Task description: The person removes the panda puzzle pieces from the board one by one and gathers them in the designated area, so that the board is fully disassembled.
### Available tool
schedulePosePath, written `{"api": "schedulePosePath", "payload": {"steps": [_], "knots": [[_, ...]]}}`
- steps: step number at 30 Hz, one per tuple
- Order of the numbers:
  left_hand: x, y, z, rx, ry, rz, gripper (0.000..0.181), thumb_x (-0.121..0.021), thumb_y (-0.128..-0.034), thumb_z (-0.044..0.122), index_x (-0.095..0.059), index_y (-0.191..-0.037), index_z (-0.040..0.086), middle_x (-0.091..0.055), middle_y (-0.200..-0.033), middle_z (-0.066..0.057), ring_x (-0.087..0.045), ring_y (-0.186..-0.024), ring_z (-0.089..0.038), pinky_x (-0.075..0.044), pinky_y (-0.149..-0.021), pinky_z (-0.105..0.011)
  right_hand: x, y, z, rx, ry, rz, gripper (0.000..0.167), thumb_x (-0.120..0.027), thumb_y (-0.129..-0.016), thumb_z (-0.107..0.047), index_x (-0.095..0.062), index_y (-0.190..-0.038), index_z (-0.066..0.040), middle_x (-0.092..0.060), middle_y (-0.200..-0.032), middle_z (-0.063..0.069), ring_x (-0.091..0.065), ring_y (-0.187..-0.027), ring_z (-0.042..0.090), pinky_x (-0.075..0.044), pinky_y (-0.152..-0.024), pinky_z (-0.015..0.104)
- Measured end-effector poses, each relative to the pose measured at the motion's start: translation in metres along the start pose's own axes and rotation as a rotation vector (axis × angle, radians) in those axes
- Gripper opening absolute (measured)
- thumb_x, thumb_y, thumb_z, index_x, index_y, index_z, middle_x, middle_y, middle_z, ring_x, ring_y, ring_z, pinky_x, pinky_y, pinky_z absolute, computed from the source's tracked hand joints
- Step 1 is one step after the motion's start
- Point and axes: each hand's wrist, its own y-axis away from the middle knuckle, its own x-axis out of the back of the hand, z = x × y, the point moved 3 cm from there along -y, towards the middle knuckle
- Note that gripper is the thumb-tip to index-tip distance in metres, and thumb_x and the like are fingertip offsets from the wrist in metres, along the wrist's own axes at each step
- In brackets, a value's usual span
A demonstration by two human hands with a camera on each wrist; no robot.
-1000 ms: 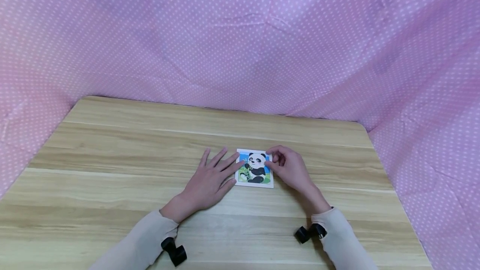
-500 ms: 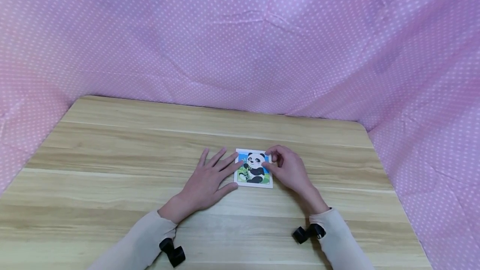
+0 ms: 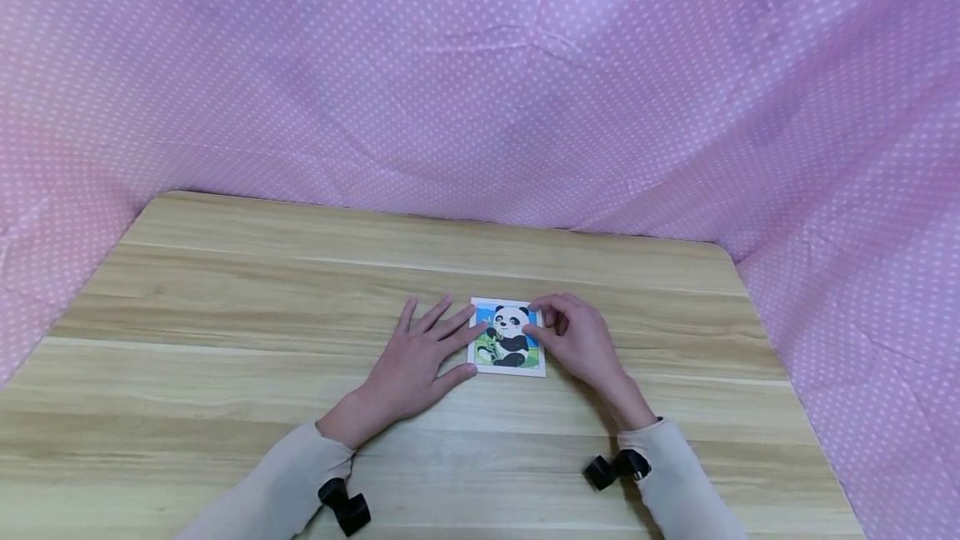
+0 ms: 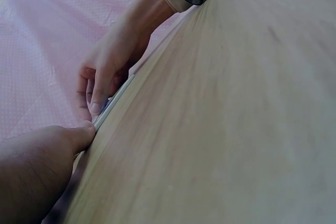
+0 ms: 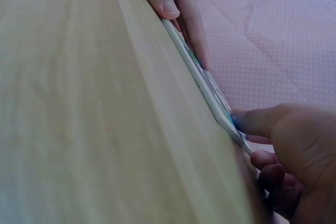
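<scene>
In the head view, a square board (image 3: 512,348) printed with a panda lies on the wooden tabletop (image 3: 225,315), just below and right of the middle of the frame. It has a white border, with blue behind the panda's head and green lower down. The left hand (image 3: 412,361), left of the board, is spread, its index fingertip resting on the picture's left part and its thumb tip at the lower-left corner. The right hand (image 3: 585,340) pinches the board's right side, thumb on the face and the other fingers curled by the upper-right corner. In the right wrist view, the board shows nearly edge-on, slanting from top centre to lower right; the left wrist view shows its thin pale edge left of centre. Light sleeves (image 3: 686,482) enter from the bottom of the head view, each with a black device (image 3: 345,507) at the cuff. Pink dotted cloth (image 3: 480,90) fills the top of the frame and runs down both sides.
</scene>
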Motion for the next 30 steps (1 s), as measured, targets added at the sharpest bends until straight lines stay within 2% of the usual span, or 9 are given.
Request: {"api": "schedulePosePath", "payload": {"steps": [5, 11, 22, 25, 30], "knots": [[0.0, 0.0, 0.0, 0.02, 0.005, -0.012, 0.063, -0.055, -0.1116, 0.059, -0.052, -0.168, 0.032, -0.04, -0.177, 0.003, -0.022, -0.17, -0.034, -0.003, -0.134, -0.073, -0.001, -0.001, -0.001, -0.047, -0.008, -0.03, 0.029, -0.091, -0.094, -0.017, -0.078, -0.118, -0.01, -0.062, -0.089, 0.0, -0.052, -0.075, 0.015, -0.041, -0.066, 0.027], [-0.002, -0.002, 0.0, 0.017, 0.005, -0.005, 0.062, -0.054, -0.1119, 0.059, -0.052, -0.168, 0.032, -0.039, -0.178, 0.004, -0.022, -0.17, -0.033, -0.003, -0.134, -0.073, 0.001, -0.002, -0.002, -0.118, -0.039, -0.066, 0.031, -0.09, -0.095, -0.015, -0.074, -0.121, -0.008, -0.063, -0.094, 0.002, -0.053, -0.077, 0.017, -0.04, -0.066, 0.027], [0.002, -0.003, 0.002, -0.013, -0.031, -0.034, 0.064, -0.057, -0.1119, 0.056, -0.051, -0.168, 0.027, -0.039, -0.179, 0.001, -0.023, -0.169, -0.037, -0.005, -0.132, -0.078, 0.003, -0.003, -0.005, -0.149, -0.072, -0.068, 0.031, -0.09, -0.095, -0.015, -0.073, -0.12, -0.008, -0.063, -0.097, 0.003, -0.052, -0.077, 0.018, -0.038, -0.066, 0.027], [0.001, -0.005, 0.0, -0.045, -0.042, -0.064, 0.064, -0.053, -0.1139, 0.054, -0.048, -0.17, 0.024, -0.036, -0.18, 0.002, -0.02, -0.171, -0.033, -0.005, -0.134, -0.075, 0.002, -0.003, -0.004, -0.147, -0.072, -0.063, 0.03, -0.09, -0.095, -0.015, -0.074, -0.12, -0.008, -0.064, -0.097, 0.003, -0.052, -0.077, 0.018, -0.038, -0.066, 0.027], [-0.001, -0.012, -0.002, -0.137, -0.048, -0.102, 0.066, -0.048, -0.1154, 0.05, -0.045, -0.171, 0.015, -0.031, -0.181, 0.005, -0.016, -0.172, -0.025, -0.001, -0.138, -0.065, 0.0, -0.002, -0.004, -0.143, -0.07, -0.061, 0.03, -0.09, -0.095, -0.015, -0.074, -0.119, -0.008, -0.063, -0.096, 0.002, -0.053, -0.077, 0.018, -0.038, -0.066, 0.027]]}}
